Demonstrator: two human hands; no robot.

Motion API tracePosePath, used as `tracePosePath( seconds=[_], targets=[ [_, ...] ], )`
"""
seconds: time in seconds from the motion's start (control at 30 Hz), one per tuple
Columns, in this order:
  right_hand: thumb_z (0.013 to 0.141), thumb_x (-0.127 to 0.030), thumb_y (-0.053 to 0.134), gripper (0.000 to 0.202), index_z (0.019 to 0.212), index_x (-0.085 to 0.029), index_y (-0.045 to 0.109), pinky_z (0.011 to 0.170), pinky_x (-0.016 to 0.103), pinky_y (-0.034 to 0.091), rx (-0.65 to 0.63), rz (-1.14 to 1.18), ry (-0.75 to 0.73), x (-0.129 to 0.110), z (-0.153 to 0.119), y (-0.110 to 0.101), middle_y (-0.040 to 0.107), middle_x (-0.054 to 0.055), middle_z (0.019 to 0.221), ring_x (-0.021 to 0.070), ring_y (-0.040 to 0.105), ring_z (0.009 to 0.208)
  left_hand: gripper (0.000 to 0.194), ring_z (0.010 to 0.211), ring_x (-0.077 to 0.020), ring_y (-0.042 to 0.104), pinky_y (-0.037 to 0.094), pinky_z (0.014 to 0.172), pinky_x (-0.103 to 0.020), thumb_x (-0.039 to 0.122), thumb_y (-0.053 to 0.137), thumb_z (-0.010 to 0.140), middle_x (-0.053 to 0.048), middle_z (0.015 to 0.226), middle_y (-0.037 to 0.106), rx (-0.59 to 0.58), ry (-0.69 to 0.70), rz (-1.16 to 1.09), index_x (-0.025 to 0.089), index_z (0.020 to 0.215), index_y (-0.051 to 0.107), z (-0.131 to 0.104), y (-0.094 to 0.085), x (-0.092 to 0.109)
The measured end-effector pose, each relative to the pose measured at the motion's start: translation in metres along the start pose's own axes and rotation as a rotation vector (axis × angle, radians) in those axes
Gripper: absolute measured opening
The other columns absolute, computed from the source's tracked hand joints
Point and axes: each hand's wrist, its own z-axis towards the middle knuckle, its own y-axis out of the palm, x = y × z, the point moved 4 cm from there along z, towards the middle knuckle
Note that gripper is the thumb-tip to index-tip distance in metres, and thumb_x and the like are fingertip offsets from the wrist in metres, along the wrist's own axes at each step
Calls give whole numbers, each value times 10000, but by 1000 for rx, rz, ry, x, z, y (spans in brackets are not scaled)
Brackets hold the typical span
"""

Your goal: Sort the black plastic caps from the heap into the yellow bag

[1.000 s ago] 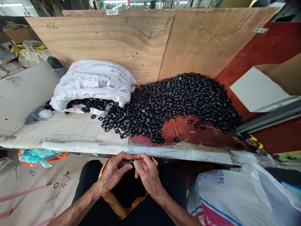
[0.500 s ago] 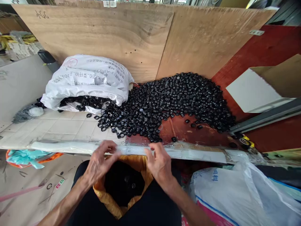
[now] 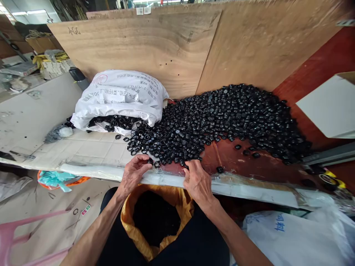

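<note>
My left hand (image 3: 135, 173) is at the table's front edge, thumb and forefinger closed on a small black plastic ring (image 3: 150, 161). Across from it, my right hand (image 3: 197, 181) has its fingers pinched on a small black round plastic part (image 3: 186, 167), mostly covered by the fingertips. Just beyond both hands spreads a large pile of black plastic parts (image 3: 222, 114), with open rings (image 3: 135, 142) at its left end. Below the hands, an orange woven sack (image 3: 129, 225) stands open between my legs, its inside dark.
A white printed sack (image 3: 119, 92) lies on its side, spilling black rings. Plywood board (image 3: 138, 48) closes off the back. At right are a white box (image 3: 330, 107) and a metal bar (image 3: 327, 157). A pink stool (image 3: 8, 236) and an orange-rimmed basket (image 3: 80, 180) stand lower left.
Both hands have moved forward from above the orange sack to the pile's near edge and closed on small parts. Black parts seen inside the sack's mouth no longer show clearly. The view has swung left.
</note>
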Motion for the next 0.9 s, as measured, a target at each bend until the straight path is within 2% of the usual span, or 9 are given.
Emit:
tracePosePath(
  seconds=[0.1,0.2,0.27,0.37,0.47,0.6,0.73,0.9],
  targets=[
    [999,-146,490,227,1204,-167,585,786,357,563,73,214,-58,-1,1,-2,659,125,1104,255,674,956,328,900,-171,756,584,876,-274,293,918,755,-9,982,751,-24,-67,-207,199,1000,720,-2,4,2],
    [1022,-242,552,207,1221,-194,587,756,319,600,81,600,61,-9,6,-2,680,103,1111,220,698,940,320,894,-163,758,596,859,-254,276,935,739,-18,985,764,-22,-87,-244,186,986,752,-3,7,1],
    [1003,-284,619,181,1169,-212,624,731,290,611,51,856,165,-22,12,1,692,78,1091,192,709,890,305,911,-160,754,597,867,-247,274,929,750,-32,1018,775,-34,-83,-236,181,993,770,-4,8,0],
    [974,-287,663,131,1086,-220,678,786,299,611,15,1048,183,-49,22,8,708,57,1065,181,713,883,312,912,-159,746,600,874,-252,273,928,753,-39,1016,784,-45,-81,-231,184,1016,784,-6,10,1],
    [962,-274,681,144,1098,-226,680,779,297,595,2,1030,155,-66,25,14,732,37,1004,174,703,840,317,923,-162,738,598,890,-259,262,931,749,-41,1009,785,-66,-84,-221,192,1023,788,-10,14,5],
    [973,-236,667,102,1074,-220,672,746,291,585,45,935,65,-73,22,12,741,36,978,170,700,801,287,938,-162,733,592,904,-264,271,929,755,-29,1023,773,-87,-69,-206,212,999,788,-16,20,8],
    [1017,-188,613,85,1029,-212,693,776,293,585,66,860,-40,-75,20,10,737,49,968,181,708,864,256,981,-173,720,578,935,-276,298,915,779,-31,1046,764,-67,48,-105,221,991,795,-20,21,4],
    [1042,-205,598,157,1180,-205,673,806,300,588,140,781,-37,-76,12,13,744,68,1010,193,722,901,212,1061,-192,716,556,995,-302,301,880,827,-33,1092,770,-57,134,-15,242,1012,793,-23,21,-4]
  ],
)
